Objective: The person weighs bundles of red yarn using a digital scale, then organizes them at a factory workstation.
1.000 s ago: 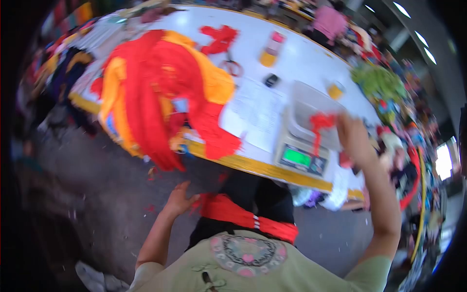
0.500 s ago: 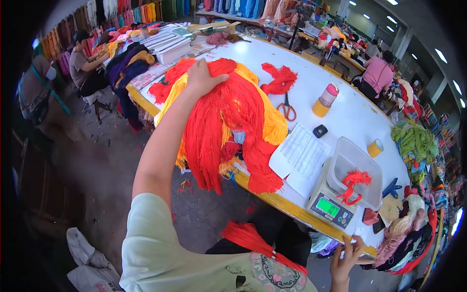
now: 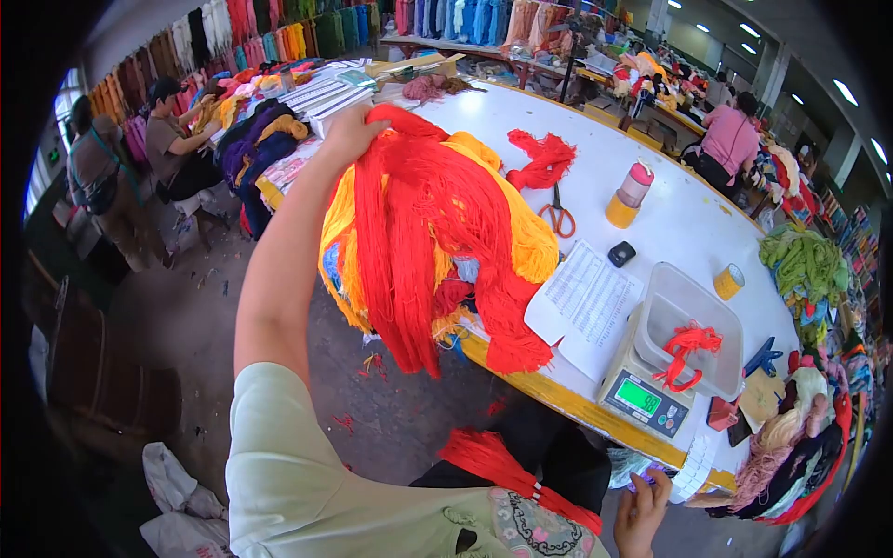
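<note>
My left hand [image 3: 352, 135] is closed on the upper left of a bundle of red yarn [image 3: 395, 214]. Its strands hang over the table's near edge. Yellow yarn [image 3: 530, 244] lies beneath and beside the red. Low by the table edge, my right hand [image 3: 644, 511] has bent fingers that look apart, close to purple yarn hanging below; I see nothing held in it. A red yarn hank [image 3: 521, 474], tied with a light band, lies across my lap. On the digital scale [image 3: 642, 395] stands a clear plastic tub [image 3: 721, 298] with a small red yarn bunch [image 3: 690, 349] inside.
The white table [image 3: 502, 112] also bears scissors [image 3: 558, 214], a printed sheet [image 3: 586, 293], a black object [image 3: 621, 253], a pink-and-yellow container [image 3: 631, 193], a tape roll [image 3: 728, 281] and another red bunch [image 3: 544, 158]. Yarn piles [image 3: 805, 265] sit at right. Other people work at left and back.
My left hand has shifted left and lifted part of the red yarn, drawing strands up. My right hand has moved down and slightly left. The scale's reading differs.
</note>
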The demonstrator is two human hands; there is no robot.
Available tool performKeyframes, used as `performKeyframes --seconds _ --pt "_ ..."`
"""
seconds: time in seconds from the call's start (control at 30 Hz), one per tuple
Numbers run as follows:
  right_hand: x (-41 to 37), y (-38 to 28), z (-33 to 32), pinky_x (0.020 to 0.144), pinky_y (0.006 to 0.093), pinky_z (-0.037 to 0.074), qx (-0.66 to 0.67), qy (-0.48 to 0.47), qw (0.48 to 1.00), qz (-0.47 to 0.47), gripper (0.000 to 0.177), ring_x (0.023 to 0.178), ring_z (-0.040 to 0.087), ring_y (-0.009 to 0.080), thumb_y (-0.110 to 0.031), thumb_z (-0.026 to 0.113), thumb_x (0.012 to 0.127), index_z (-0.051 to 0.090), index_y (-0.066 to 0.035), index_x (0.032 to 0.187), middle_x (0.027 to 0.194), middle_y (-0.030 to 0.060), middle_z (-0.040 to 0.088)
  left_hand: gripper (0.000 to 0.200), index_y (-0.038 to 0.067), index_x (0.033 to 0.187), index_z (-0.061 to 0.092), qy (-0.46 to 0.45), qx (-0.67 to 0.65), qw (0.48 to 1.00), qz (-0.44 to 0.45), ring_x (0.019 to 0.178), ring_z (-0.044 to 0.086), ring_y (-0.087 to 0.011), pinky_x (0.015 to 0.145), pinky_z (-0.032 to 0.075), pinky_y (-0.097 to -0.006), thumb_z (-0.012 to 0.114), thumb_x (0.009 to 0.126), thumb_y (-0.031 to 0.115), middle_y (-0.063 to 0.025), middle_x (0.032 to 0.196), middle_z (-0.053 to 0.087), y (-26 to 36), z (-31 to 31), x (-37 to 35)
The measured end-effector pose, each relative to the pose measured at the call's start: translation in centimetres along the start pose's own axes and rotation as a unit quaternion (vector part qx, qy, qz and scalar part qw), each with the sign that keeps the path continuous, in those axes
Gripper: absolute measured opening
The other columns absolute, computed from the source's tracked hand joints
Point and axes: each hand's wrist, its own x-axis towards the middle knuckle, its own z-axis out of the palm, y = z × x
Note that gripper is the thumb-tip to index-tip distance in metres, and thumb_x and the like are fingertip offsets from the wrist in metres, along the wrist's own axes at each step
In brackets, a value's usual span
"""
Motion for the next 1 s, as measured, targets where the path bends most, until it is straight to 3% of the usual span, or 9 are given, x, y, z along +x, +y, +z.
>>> performKeyframes --seconds 0.1,0.37,0.43,0.47,0.5,0.6,0.8,0.97,1.0 --pt "3.9 -2.5 2.5 0.064 0.0306 0.047 0.052 -0.027 0.995 -0.086 0.039 0.076 0.057 0.0222 0.009 0.064 0.077 0.061 -0.002 0.115 0.124 0.0168 0.047 0.027 0.0 0.112 0.058 -0.04 -0.353 0.935 0.01 0.072 0.063 -0.0118 0.067 0.051 -0.0279 0.063 0.095 0.021 -0.0071 0.092 0.068 3.2 -3.0 -2.4" --pt "16.6 -18.7 6.4 0.082 0.0371 0.053 0.351 -0.235 0.874 -0.242 0.051 0.092 0.065 0.0278 -0.008 0.065 0.087 0.046 -0.002 0.134 0.135 0.0195 0.047 0.02 0.004 0.105 0.053 -0.105 -0.344 0.932 0.042 0.048 0.052 -0.0069 0.047 0.043 -0.0211 0.062 0.092 0.016 -0.0032 0.072 0.06 14.3 -11.0 -22.0" --pt "18.9 -23.0 9.8 0.094 0.0408 0.047 0.381 -0.222 0.83 -0.342 0.05 0.111 0.059 0.0326 -0.012 0.063 0.09 0.045 -0.001 0.135 0.137 0.0198 0.046 0.032 0.002 0.11 0.055 -0.089 -0.28 0.955 0.025 0.064 0.06 -0.0101 0.06 0.048 -0.0239 0.071 0.083 0.01 -0.0021 0.083 0.062 14.4 -11.0 -28.2" --pt "19.9 -24.1 13.1 0.096 0.0405 0.047 0.355 -0.163 0.818 -0.422 0.051 0.112 0.059 0.0308 -0.015 0.06 0.092 0.043 -0.002 0.138 0.14 0.0182 0.043 0.039 0.003 0.112 0.054 -0.065 -0.136 0.968 0.202 0.073 0.064 -0.0122 0.066 0.051 -0.0264 0.075 0.08 0.011 -0.0064 0.089 0.064 12.6 -10.6 -30.0" --pt "20.6 -25.0 15.5 0.098 0.0402 0.046 0.323 -0.104 0.798 -0.497 0.051 0.112 0.059 0.029 -0.018 0.057 0.095 0.042 -0.004 0.141 0.142 0.0166 0.041 0.043 0.003 0.115 0.054 -0.089 -0.151 0.972 0.159 0.082 0.067 -0.0135 0.071 0.052 -0.0282 0.076 0.079 0.012 -0.0113 0.095 0.066 12.0 -10.4 -33.2" --pt "21.4 -28.6 11.9 0.108 0.0427 0.038 0.425 -0.246 0.772 -0.403 0.058 0.13 0.047 0.0329 -0.027 0.059 0.093 0.041 -0.008 0.145 0.151 0.0186 0.034 0.062 0.0 0.129 0.044 -0.071 -0.318 0.943 0.069 0.106 0.062 -0.0172 0.087 0.051 -0.0338 0.08 0.08 0.014 -0.0144 0.119 0.061 9.3 -7.6 -39.7" --pt "15.9 -32.7 9.5 0.118 0.0471 0.02 0.367 -0.252 0.653 -0.612 0.071 0.149 0.015 0.0316 -0.035 0.066 0.088 0.037 -0.02 0.151 0.161 0.0197 0.014 0.083 -0.003 0.142 0.034 -0.208 -0.522 0.822 -0.094 0.121 0.054 -0.0251 0.102 0.044 -0.0411 0.075 0.082 0.038 -0.0177 0.138 0.049 3.7 -8.6 -43.6" --pt "19.7 -35.0 7.3 0.088 0.0345 0.046 0.253 -0.647 0.44 -0.569 0.041 0.095 0.059 0.0179 -0.027 0.067 0.086 0.059 -0.009 0.122 0.108 0.0097 0.062 0.1 -0.004 0.142 0.037 -0.334 -0.569 0.747 -0.078 0.123 0.054 -0.0316 0.105 0.042 -0.0441 0.071 0.073 0.06 -0.022 0.138 0.05 8.6 -10.4 -41.1" --pt "18.9 -33.7 9.4 0.087 0.0332 0.047 0.284 -0.645 0.483 -0.519 0.034 0.095 0.062 0.0174 -0.024 0.066 0.086 0.063 -0.008 0.117 0.106 0.0102 0.065 0.103 -0.004 0.142 0.037 -0.356 -0.579 0.73 -0.078 0.124 0.054 -0.0329 0.106 0.042 -0.0447 0.07 0.072 0.064 -0.0229 0.138 0.05 9.6 -10.5 -40.6"
